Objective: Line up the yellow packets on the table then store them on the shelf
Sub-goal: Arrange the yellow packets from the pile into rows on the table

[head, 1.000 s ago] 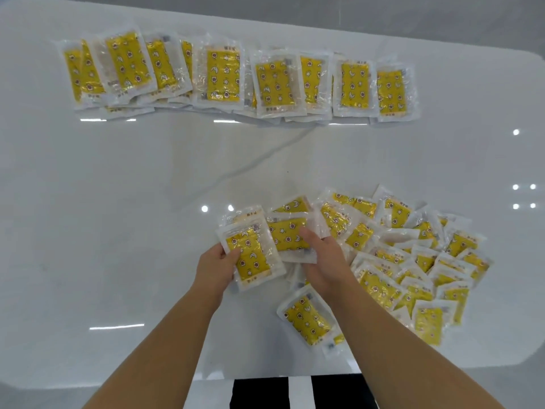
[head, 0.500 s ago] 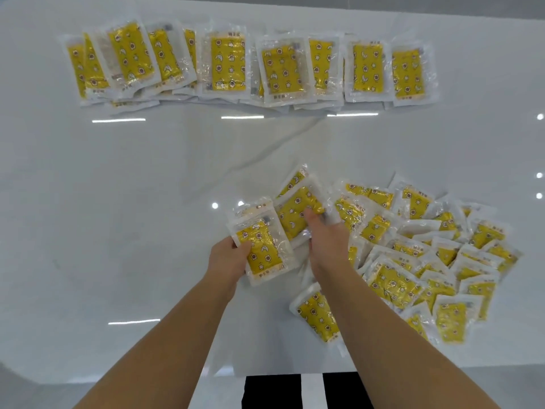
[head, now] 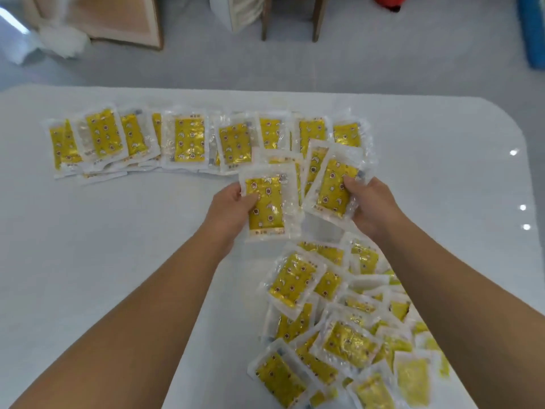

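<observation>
A row of overlapping yellow packets lies along the far side of the white table. My left hand grips a small stack of yellow packets by its left edge, thumb on top. My right hand holds another yellow packet, tilted, with more packets fanned behind it. Both hands hover just in front of the row's right end. A loose heap of yellow packets lies at the near right, partly under my right forearm.
Beyond the table's far edge is grey floor with wooden furniture legs, a framed panel and a white bundle. A blue object stands at the far right. The table's right corner is rounded.
Both hands have lifted their packets from beside the heap and carried them forward to the right end of the far row. The camera has tilted up, showing the floor beyond.
</observation>
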`<state>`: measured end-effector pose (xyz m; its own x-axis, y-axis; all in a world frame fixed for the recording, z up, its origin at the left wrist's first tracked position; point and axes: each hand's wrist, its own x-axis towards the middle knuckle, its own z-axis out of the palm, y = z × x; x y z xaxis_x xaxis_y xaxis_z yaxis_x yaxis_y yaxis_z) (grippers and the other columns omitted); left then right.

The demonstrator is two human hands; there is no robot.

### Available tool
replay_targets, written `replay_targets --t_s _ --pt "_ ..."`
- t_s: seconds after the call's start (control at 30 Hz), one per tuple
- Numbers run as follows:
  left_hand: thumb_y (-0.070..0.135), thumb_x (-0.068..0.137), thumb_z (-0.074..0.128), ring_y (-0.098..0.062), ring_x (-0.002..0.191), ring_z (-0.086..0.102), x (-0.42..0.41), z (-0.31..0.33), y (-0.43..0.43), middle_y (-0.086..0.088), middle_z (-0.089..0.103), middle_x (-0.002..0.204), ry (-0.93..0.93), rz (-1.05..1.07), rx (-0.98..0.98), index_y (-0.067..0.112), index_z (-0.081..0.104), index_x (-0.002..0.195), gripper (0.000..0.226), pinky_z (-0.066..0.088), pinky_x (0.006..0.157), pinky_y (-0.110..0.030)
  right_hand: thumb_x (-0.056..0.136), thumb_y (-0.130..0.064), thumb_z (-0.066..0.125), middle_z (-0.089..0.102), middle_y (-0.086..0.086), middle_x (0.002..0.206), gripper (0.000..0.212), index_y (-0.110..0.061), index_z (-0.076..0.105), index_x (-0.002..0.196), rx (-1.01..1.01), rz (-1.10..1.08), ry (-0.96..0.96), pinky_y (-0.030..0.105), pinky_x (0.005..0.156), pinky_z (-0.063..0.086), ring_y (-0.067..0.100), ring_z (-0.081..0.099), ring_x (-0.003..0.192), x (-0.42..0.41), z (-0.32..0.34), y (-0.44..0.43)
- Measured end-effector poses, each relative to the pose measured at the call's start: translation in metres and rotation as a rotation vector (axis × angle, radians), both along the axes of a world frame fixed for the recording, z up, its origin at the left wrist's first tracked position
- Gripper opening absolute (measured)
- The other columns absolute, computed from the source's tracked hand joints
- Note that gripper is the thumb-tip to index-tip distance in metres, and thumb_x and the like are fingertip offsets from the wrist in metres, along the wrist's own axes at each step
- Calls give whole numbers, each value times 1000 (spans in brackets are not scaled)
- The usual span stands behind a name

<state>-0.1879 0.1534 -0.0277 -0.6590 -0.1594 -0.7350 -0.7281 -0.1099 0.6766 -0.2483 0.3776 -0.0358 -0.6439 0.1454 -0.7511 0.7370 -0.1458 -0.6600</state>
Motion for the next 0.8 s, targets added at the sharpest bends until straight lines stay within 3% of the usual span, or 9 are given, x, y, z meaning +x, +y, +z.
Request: replay_targets --t_s 0.07,0.13,0.2,0.23,0.3,0.43,0.57,0.67,0.8 --pt "8 94 53 -18 80 65 -45 -1 16 1 67 88 41 5 -103 23 63 91 18 51 63 -23 93 -8 61 67 7 107 10 -17 58 97 72 23 14 50 93 53 25 66 103 -39 -2 7" --pt "8 93 50 -19 82 61 -85 -10 27 -2 64 93 31 9 -235 14 63 108 20 41 50 -20 91 -8 63 67 8 102 12 -17 57 94 156 67 51 50 90 54 26 67 98 -73 -10 10" --pt "5 91 46 -26 105 61 -115 -23 34 -11 59 124 -34 -2 -376 6 50 134 43 50 58 -23 90 -7 61 65 6 94 12 -17 56 88 248 154 85 46 87 55 27 67 95 -101 -19 9" --pt "4 90 45 -29 117 56 -125 -27 36 -14 51 137 -76 -19 -455 5 42 140 50 54 73 -28 90 -6 58 64 5 90 11 -16 57 86 309 215 99 43 85 56 27 67 94 -111 -25 8" --pt "1 91 45 -30 123 51 -135 -33 39 -13 46 143 -133 -47 -593 4 38 143 53 47 86 -32 91 -8 51 59 4 78 17 -15 55 75 492 384 144 36 72 53 28 63 84 -125 -34 10" --pt "1 91 45 -29 94 59 -134 -29 39 -15 61 107 -41 -156 -922 2 59 102 18 37 64 -30 97 -12 40 46 5 70 40 -18 38 57 787 630 293 28 52 29 22 43 66 -127 -39 21" --pt "1 86 44 -27 71 54 -128 -26 29 -12 62 85 -25 -131 -1029 5 64 88 20 30 48 -25 98 -15 40 41 -1 63 41 -19 35 57 770 663 387 26 49 27 14 36 57 -130 -34 41" --pt "8 92 46 -22 64 47 -129 -18 35 -4 53 70 46 -106 -976 6 58 84 14 29 48 -25 99 -16 44 37 -3 60 39 -14 37 61 737 640 402 17 48 26 13 34 58 -138 -29 65" --pt "13 92 52 -17 61 40 -144 -18 65 1 45 64 128 -146 -790 9 54 74 19 33 59 -27 98 -17 46 39 -4 61 40 -16 37 59 795 642 353 19 49 26 19 41 69 -156 -39 97"
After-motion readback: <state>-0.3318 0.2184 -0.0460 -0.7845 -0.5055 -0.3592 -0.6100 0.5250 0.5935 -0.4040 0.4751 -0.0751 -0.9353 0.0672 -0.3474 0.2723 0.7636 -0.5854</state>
